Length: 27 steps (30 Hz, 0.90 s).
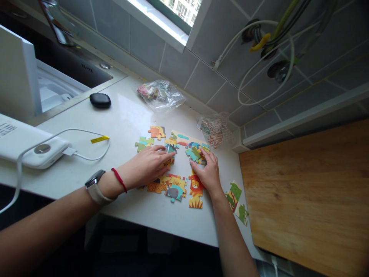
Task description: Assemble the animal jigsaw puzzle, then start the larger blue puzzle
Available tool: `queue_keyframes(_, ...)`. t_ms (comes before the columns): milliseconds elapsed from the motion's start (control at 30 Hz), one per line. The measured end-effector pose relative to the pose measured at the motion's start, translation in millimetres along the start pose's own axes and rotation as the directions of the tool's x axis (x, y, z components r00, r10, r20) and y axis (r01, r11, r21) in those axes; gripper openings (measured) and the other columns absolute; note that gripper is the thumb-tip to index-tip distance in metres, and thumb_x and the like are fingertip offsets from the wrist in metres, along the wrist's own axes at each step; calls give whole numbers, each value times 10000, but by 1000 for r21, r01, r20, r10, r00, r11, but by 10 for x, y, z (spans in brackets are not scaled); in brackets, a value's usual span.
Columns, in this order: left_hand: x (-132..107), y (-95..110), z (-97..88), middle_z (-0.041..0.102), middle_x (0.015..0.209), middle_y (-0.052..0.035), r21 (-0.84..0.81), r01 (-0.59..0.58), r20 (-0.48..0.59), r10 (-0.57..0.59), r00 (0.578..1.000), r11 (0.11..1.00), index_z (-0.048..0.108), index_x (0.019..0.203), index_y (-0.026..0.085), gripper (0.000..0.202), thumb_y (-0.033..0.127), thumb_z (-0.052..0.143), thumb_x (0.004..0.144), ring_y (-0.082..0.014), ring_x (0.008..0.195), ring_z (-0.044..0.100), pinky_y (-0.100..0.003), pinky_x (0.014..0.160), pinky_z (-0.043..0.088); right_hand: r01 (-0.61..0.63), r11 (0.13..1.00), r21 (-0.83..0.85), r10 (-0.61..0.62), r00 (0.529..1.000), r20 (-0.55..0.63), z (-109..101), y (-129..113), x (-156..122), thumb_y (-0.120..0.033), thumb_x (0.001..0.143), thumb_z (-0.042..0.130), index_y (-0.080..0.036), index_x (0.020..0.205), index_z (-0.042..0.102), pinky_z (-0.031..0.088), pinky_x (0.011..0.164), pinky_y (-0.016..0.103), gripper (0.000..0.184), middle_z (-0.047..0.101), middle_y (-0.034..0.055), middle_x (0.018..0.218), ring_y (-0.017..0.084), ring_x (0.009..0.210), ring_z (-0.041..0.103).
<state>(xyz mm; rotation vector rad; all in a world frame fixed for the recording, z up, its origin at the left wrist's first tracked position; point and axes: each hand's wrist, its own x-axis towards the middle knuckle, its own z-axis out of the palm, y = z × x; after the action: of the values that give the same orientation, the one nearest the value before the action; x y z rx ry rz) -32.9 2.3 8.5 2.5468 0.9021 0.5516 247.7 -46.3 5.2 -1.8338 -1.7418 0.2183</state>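
Evidently, left hand: we reach palm-down over a dark puzzle piece, grip unclear.
Right hand: thumb parted from fingers at a green piece; we can't tell whether held.

Jigsaw pieces, bright animal prints, some joined. Lion piece just right of hippo piece. Tree pieces farther right.

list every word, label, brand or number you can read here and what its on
No text can be read clearly.
Power bank: dark print at one end, too small and blurred.
Yellow tag on the cable: faint dark marks, too small to read.
Watch: seen too slantwise to make out any digits.
Puzzle pieces: pictures, no lettering I can make out.
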Motion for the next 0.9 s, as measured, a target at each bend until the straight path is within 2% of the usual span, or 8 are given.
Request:
queue_keyframes(167, 4, 5, -15, 750, 1232, -148, 34, -8, 18, 8, 1000, 999, 591, 1466, 174, 494, 289, 637, 988, -348, 1294, 621, -478, 1031, 544, 0, 993, 116, 0, 1000, -4, -7, -34, -13, -352, 808, 812, -252, 1411, 658, 517, 1096, 469, 630, 640, 111, 1255, 292, 1198, 627)
queue_keyframes(267, 7, 9, -18, 744, 1255, -151, 41, -4, 18, 3, 1000, 999, 585, 1470, 167, 497, 269, 635, 986, -349, 1302, 615, -481, 1036, 542, 11, 985, 172, -6, 999, -32, -10, -56, -15, -330, 816, 808, -253, 1371, 687, 557, 1049, 440, 573, 611, 99, 1236, 269, 1164, 637)
queue_keyframes(400, 7, -6, 4, 738, 1273, -160, 46, -8, 1, 8, 1000, 999, 586, 1473, 163, 488, 202, 609, 987, -351, 1302, 617, -486, 1017, 552, -11, 946, 325, 33, 998, -61, -4, -79, -18, -347, 867, 775, -254, 1160, 780, 616, 909, 386, 307, 603, 81, 1179, 226, 1050, 667)
queue_keyframes(467, 15, -15, 6, 760, 1212, -143, 40, -18, -28, 19, 999, 999, 622, 1436, 182, 455, 163, 596, 982, -330, 1245, 650, -457, 973, 567, -8, 922, 387, 38, 997, -70, -3, -101, -16, -356, 871, 773, -242, 1008, 798, 621, 843, 361, 181, 630, 73, 1102, 218, 1003, 673)
queue_keyframes(533, 29, -16, -11, 784, 1106, -115, 15, -33, -63, 34, 997, 999, 683, 1357, 204, 387, 145, 575, 991, -294, 1136, 694, -414, 912, 580, -3, 906, 424, 38, 996, -76, -8, -131, -10, -360, 861, 778, -237, 902, 790, 613, 787, 345, 130, 662, 62, 1000, 214, 942, 672)
queue_keyframes(667, 55, 3, -72, 792, 963, -86, -17, -44, -99, 42, 994, 999, 772, 1199, 225, 283, 170, 567, 1011, -245, 912, 730, -354, 777, 580, -19, 866, 500, 63, 996, -70, -24, -178, 2, -354, 836, 798, -238, 846, 782, 584, 735, 332, 118, 698, 48, 912, 207, 876, 671)
queue_keyframes(800, 49, 12, -101, 795, 927, -65, -24, -49, -127, 46, 991, 998, 809, 1111, 253, 259, 189, 579, 1011, -219, 861, 728, -318, 731, 562, -80, 836, 543, 118, 992, -36, -37, -189, -5, -373, 814, 819, -235, 840, 768, 571, 721, 330, 149, 722, 44, 885, 211, 865, 677)
queue_keyframes(900, 34, 0, -107, 793, 896, -44, -45, -80, -153, 72, 986, 996, 829, 1026, 262, 265, 181, 578, 1005, -201, 844, 719, -301, 724, 555, -146, 809, 569, 182, 983, -7, -44, -187, -15, -396, 781, 848, -224, 829, 738, 566, 687, 318, 210, 710, 29, 844, 190, 784, 662)
